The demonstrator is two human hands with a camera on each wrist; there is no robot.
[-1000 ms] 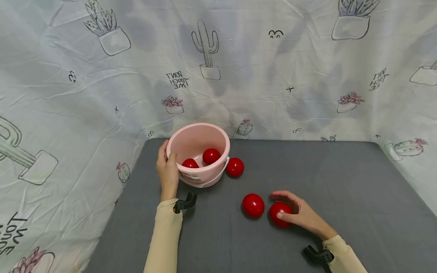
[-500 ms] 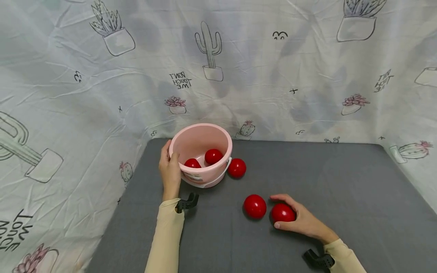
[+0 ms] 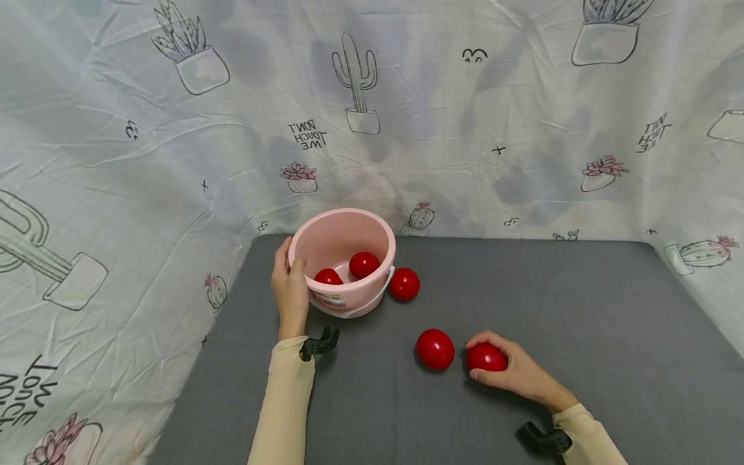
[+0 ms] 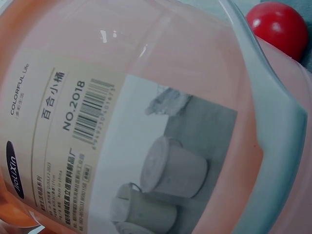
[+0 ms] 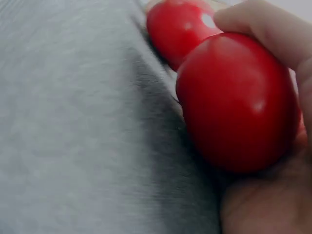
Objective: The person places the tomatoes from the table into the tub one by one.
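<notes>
My left hand [image 3: 290,290] grips the left side of a pink bucket [image 3: 349,296] at its rim, thumb at the front. Two red balls lie inside: one ball [image 3: 363,265] to the right and another ball [image 3: 328,277] partly hidden by the rim. A paper label [image 4: 146,161] and the pale handle [image 4: 273,107] show close up in the left wrist view. My right hand [image 3: 520,371] curls round a red ball [image 3: 487,357] low over the table, thumb on the near side and fingers on the far side. That same ball [image 5: 239,102] fills much of the right wrist view.
One loose red ball [image 3: 435,349] sits just left of the held one. Another red ball [image 3: 403,284] rests beside the bucket, right of its handle. A grey cloth covers the table [image 3: 552,297]; a printed curtain [image 3: 442,129] hangs behind and to the left.
My right hand's thumb and fingers have drawn in round the ball, which has shifted slightly right and away from me. My left hand stays on the bucket.
</notes>
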